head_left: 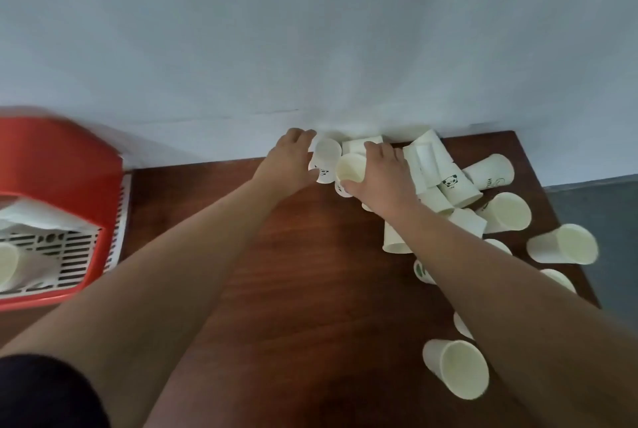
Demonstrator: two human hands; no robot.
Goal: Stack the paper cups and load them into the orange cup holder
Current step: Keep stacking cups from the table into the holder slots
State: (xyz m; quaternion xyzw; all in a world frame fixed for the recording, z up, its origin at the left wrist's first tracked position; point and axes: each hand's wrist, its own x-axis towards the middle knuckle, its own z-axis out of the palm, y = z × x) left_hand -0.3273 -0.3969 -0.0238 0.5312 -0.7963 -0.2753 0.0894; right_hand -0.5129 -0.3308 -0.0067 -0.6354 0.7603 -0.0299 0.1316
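Both arms reach to the far edge of the brown table (303, 272), by the wall. My left hand (290, 158) grips a white paper cup with a panda print (326, 160). Right beside it my right hand (383, 175) grips another paper cup (350, 168), whose open mouth faces me. The two cups touch. Several more white paper cups lie scattered on the table's right side, such as one near the front (455, 367) and one at the right edge (566, 244). The orange cup holder (62, 165) stands at the left, with a cup (8, 265) lying on its white grid.
A pale wall (310, 30) rises directly behind the table. White tissue paper (31, 213) sits inside the orange holder. The table's right edge drops to a grey floor (600, 227). Bare wood stretches between my forearms.
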